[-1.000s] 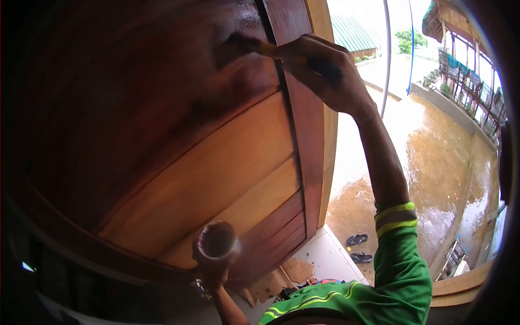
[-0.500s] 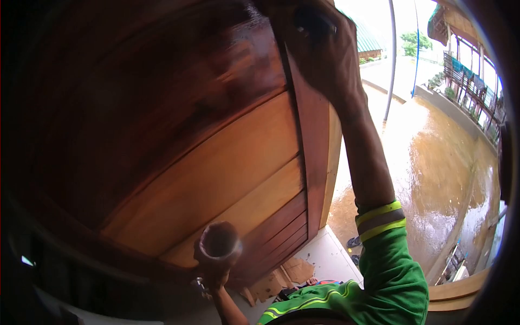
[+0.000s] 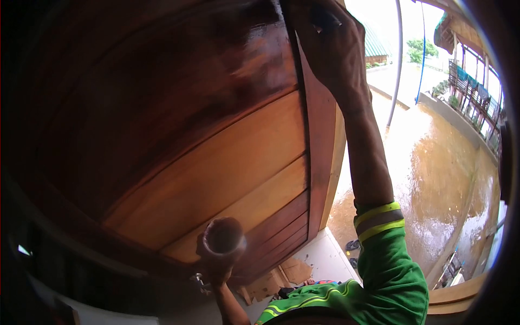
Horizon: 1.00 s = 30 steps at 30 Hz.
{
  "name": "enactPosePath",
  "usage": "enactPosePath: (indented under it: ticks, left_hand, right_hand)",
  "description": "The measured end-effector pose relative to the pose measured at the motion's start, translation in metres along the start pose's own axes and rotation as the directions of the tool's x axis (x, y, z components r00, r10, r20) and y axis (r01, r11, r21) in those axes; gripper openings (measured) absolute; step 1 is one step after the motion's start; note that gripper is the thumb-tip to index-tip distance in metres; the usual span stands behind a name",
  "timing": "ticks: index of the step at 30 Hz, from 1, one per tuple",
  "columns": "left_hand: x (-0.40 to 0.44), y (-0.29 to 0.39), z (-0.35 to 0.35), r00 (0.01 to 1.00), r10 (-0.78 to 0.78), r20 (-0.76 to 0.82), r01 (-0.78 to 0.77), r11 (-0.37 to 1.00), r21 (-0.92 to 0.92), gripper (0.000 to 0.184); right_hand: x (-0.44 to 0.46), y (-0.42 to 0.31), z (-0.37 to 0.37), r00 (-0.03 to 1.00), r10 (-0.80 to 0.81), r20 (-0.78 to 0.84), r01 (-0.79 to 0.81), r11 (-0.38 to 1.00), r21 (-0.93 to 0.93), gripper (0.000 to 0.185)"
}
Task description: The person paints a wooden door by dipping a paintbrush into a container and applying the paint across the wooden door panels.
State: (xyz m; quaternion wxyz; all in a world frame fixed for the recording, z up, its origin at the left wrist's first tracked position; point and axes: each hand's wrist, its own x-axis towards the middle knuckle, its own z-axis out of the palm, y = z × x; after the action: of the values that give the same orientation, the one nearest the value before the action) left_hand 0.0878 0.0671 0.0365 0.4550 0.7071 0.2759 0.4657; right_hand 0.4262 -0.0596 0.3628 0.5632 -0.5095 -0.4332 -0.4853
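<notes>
In the head view my right hand [image 3: 336,54] is raised at the top, beside the upper right edge of a wooden door [image 3: 216,162]. Its fingers are bent, with a dark handle end [image 3: 325,19] showing at them; the brush's bristles are out of sight. Low in the view, my left hand [image 3: 218,271] is wrapped round a cup [image 3: 224,236] with an open top, in front of the door. Dark, glossy stain covers the door's upper boards, while two middle boards are lighter orange-brown.
A metal door handle [image 3: 200,281] is beside my left hand. Cardboard pieces [image 3: 295,271] lie on the white floor [image 3: 330,257] below. Dark slippers [image 3: 353,245] sit outside on wet ground [image 3: 433,179], with a grey pole [image 3: 398,65] standing farther off.
My right hand has moved up from the stained boards to the door's upper right edge, taking the brush's bristles out of sight. My left hand still holds the cup.
</notes>
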Motion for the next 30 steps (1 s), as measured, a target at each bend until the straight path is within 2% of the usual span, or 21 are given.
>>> enactPosePath:
  ticks: [1,2,4,6,9,12,14,17,18,19,22,26,27,28,30]
  left_hand:
    - [0.0,0.0,0.0,1.0,-0.003,-0.002,0.003,1.0,0.002,0.083]
    - [0.0,0.0,0.0,1.0,-0.003,0.002,0.003,1.0,0.003,0.083]
    - [0.001,0.0,0.002,1.0,-0.004,0.008,0.004,1.0,0.005,0.083]
    - [0.003,-0.001,0.003,1.0,-0.002,0.019,0.001,1.0,0.006,0.083]
    - [0.005,-0.002,0.004,1.0,-0.002,0.019,0.002,1.0,0.005,0.083]
    - [0.005,-0.004,0.0,1.0,-0.009,0.014,0.008,1.0,0.007,0.083]
    - [0.004,-0.007,-0.001,1.0,-0.014,0.003,0.014,1.0,0.003,0.083]
    - [-0.001,-0.009,-0.005,1.0,-0.026,0.004,0.026,1.0,0.01,0.083]
    - [0.0,-0.009,-0.005,1.0,-0.027,0.006,0.027,1.0,0.014,0.083]
    - [0.0,-0.01,-0.005,1.0,-0.027,0.006,0.027,1.0,0.015,0.083]
    - [-0.001,-0.009,-0.004,0.999,-0.028,0.017,0.028,0.999,0.017,0.083]
    - [0.0,-0.008,-0.009,0.999,-0.03,0.02,0.029,0.999,0.017,0.083]
    - [0.001,-0.009,-0.009,0.999,-0.03,0.018,0.03,0.999,0.014,0.083]
    - [0.0,-0.01,-0.009,0.999,-0.032,0.018,0.031,0.999,0.011,0.083]
    - [0.0,-0.01,-0.01,0.999,-0.037,0.02,0.037,0.999,0.02,0.083]
  right_hand:
    - [-0.009,0.014,0.01,0.993,-0.121,-0.006,0.121,0.993,0.017,0.01]
    - [-0.02,0.028,0.022,0.971,-0.24,-0.017,0.24,0.97,0.029,0.022]
    - [-0.049,-0.01,0.039,0.987,-0.108,0.115,0.112,0.993,-0.035,0.032]
    - [-0.075,-0.051,0.064,0.964,-0.257,0.061,0.258,0.966,-0.008,0.04]
    - [-0.081,-0.087,0.053,0.964,-0.23,0.13,0.193,0.949,0.249,0.036]
    - [-0.078,-0.037,0.022,0.988,-0.149,-0.035,0.153,0.977,0.147,0.028]
    - [-0.074,-0.01,0.014,0.996,0.091,-0.02,-0.089,0.994,0.069,0.021]
    - [-0.084,0.007,0.042,0.998,-0.045,-0.035,0.045,0.999,0.006,0.019]
    - [-0.09,-0.012,0.047,0.999,-0.047,0.008,0.047,0.998,0.032,0.022]
    - [-0.1,-0.028,0.057,0.997,-0.078,0.002,0.078,0.993,0.09,0.035]
    - [-0.101,-0.077,0.055,0.976,-0.153,0.153,0.092,0.933,0.347,0.04]
    - [-0.089,-0.025,0.011,0.997,-0.075,-0.009,0.075,0.992,0.096,0.022]
    - [-0.091,-0.004,0.011,0.997,-0.022,-0.078,0.025,0.999,0.046,0.019]
    - [-0.095,0.009,0.012,0.984,0.17,-0.046,-0.17,0.985,-0.006,0.013]
    - [-0.097,0.03,0.023,0.993,0.096,-0.064,-0.089,0.991,0.098,0.006]
